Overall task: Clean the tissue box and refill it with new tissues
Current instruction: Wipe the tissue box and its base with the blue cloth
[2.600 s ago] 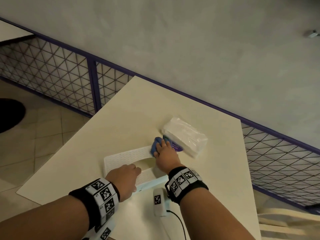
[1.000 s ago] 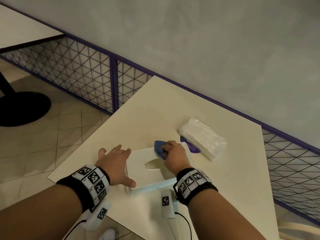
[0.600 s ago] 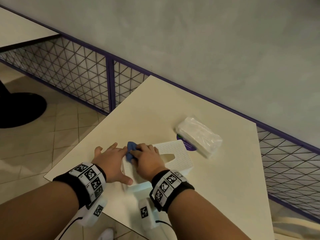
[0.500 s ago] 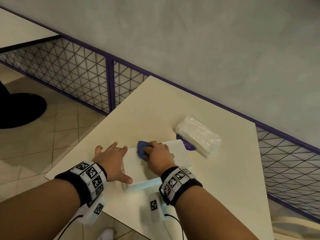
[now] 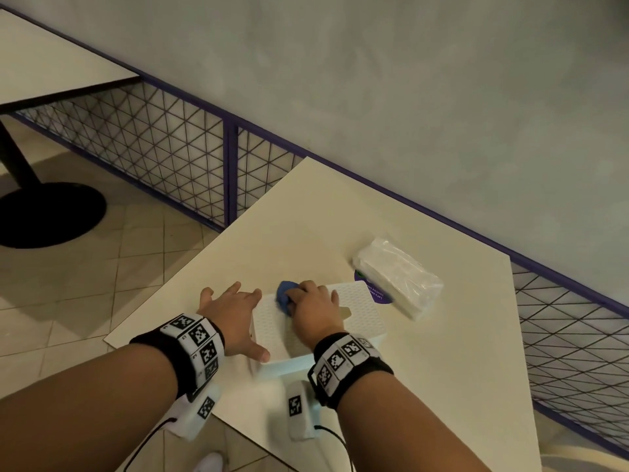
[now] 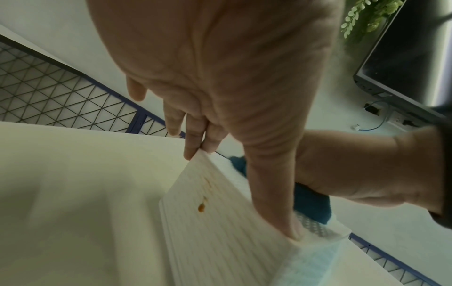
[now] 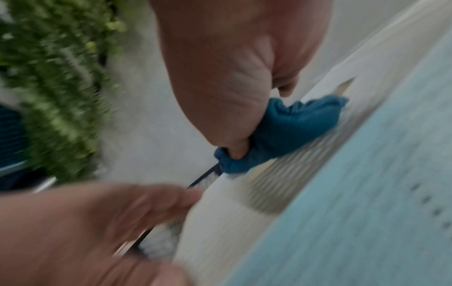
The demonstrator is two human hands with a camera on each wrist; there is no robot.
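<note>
A white textured tissue box with a pale blue front side lies flat on the cream table. My left hand braces its left end with straight fingers, thumb along the near corner. A small brown stain marks that left side. My right hand grips a bunched blue cloth and presses it on the box top near the left end. A clear-wrapped pack of new tissues lies beyond the box, at the back right.
A purple sticker on the table shows between box and pack. A purple-framed wire mesh fence runs along the grey wall behind the table. Another table with a black round base stands at the left. Tiled floor lies below the table's left edge.
The right hand has swept the blue cloth back and forth over the box top; it now sits toward the left end. The left hand stays braced on the box's left side.
</note>
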